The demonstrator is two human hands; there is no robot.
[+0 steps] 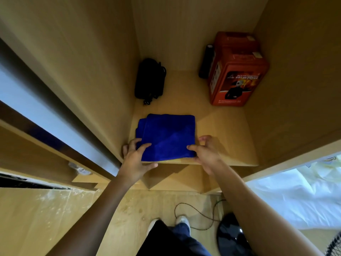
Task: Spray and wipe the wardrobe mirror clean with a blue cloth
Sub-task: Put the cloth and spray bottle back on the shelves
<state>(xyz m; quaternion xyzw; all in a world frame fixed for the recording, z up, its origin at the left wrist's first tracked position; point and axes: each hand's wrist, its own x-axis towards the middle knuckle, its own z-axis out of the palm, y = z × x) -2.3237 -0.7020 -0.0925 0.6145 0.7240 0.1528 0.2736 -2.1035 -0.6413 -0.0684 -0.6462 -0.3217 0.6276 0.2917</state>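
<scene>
Both forearms reach into an open wardrobe, left hand and right hand each pinching a near corner of the folded blue cloth lying on the shelf, with spraying and wiping apparently yet to start.

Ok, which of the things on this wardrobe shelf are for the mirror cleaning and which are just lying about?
For the job:
- blue cloth, folded, held at its near corners by the left hand and right hand

Just lying about:
- orange fire-mask box
- black pouch
- black cylinder beside the box
</scene>
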